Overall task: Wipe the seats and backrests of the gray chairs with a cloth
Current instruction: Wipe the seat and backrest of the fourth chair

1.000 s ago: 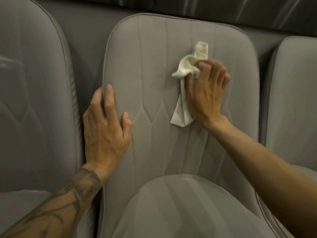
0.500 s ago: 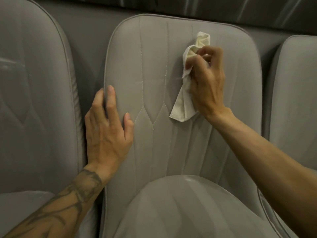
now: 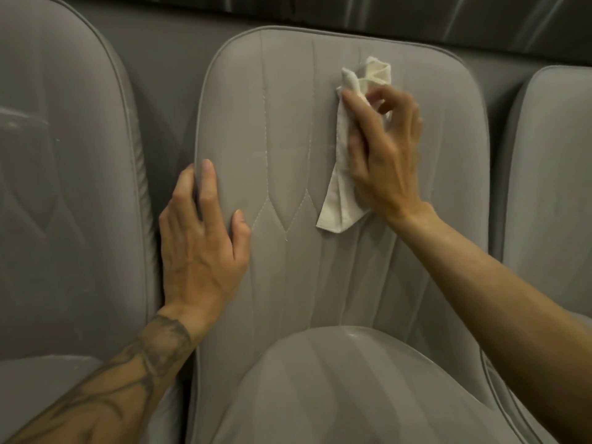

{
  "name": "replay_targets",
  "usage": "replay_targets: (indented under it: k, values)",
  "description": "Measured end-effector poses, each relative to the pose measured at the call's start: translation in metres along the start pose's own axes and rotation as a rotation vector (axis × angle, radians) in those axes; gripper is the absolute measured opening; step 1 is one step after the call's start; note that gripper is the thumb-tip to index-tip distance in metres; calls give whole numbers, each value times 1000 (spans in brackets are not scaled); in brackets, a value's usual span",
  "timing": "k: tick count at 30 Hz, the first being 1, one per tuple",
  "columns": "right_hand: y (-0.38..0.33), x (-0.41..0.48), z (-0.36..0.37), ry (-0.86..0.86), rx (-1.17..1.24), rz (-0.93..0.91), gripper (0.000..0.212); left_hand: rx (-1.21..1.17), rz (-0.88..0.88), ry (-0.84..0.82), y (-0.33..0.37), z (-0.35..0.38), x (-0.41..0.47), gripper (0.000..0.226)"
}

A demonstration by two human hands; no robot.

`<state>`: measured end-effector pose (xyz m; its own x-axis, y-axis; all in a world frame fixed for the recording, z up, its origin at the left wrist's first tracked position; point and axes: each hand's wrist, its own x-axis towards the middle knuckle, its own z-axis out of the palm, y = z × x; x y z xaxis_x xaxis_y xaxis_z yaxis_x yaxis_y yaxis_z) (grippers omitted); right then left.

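Higher on the backrest (image 3: 275, 129) now, cloth (image 3: 338, 200) in right hand (image 3: 386, 161)

Apparently no readable text anywhere.

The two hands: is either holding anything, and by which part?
The right hand grips the white cloth by its bunched upper part against the middle backrest; its lower end hangs free. The left hand holds nothing, resting on that backrest's edge.
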<state>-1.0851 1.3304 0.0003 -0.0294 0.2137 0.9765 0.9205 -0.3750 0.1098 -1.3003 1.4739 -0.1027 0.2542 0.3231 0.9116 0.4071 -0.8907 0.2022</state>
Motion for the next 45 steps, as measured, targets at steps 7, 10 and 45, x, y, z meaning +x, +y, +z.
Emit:
replay_targets:
  k: [7, 10, 45]
  values:
    - [6, -35, 4, -2, -149, -24, 64, -11, 2, 13, 0, 1, 0, 68]
    - [-1, -50, 9, -26, -89, 3, 60, -11, -2, 9, 0, 0, 0, 69]
    - [-16, -17, -7, -2, 66, 111, 35, 22, -7, -7, 4, -4, 1, 70]
